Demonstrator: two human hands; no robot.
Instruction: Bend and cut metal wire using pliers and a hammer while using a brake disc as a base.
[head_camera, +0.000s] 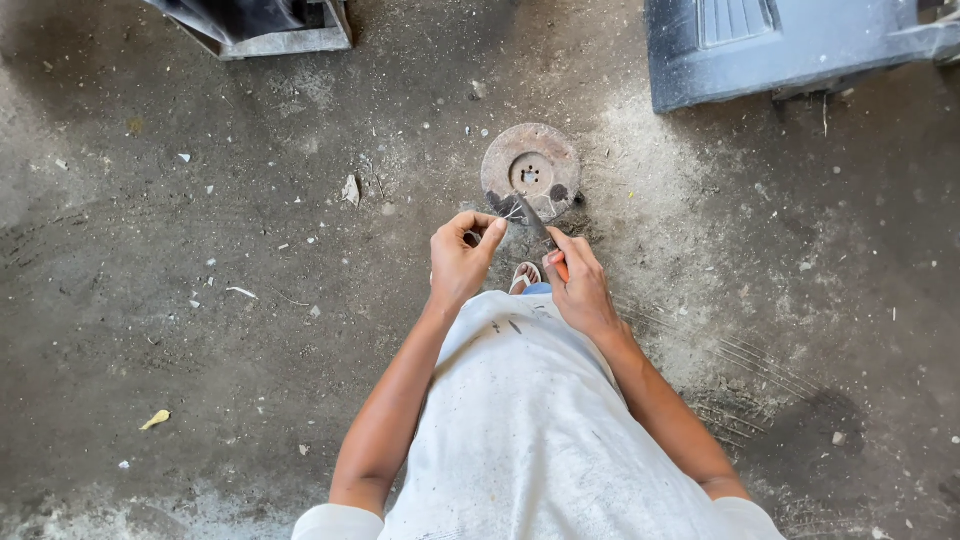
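Pliers (528, 218) with orange handles sit clenched in the right hand (580, 290), over a rusty disc (531, 170) on the floor; the left hand (460, 258) pinches thin wire (512, 212) (springy, light, probably sharp-ended), best held near the jaws.

1. Pliers (535, 232): dark metal jaws, orange-red grip showing under the right hand (580, 290). Held above the floor, tilted, nose pointing up-left toward the left hand (460, 262).
2. Thin pale wire (513, 213): short, bent piece at the pliers' nose, between both hands; left fingers (492, 232) pinch near it. Exact contact too small to tell.
3. Both items hang over the dusty concrete floor, mid-frame, well away from its edges.
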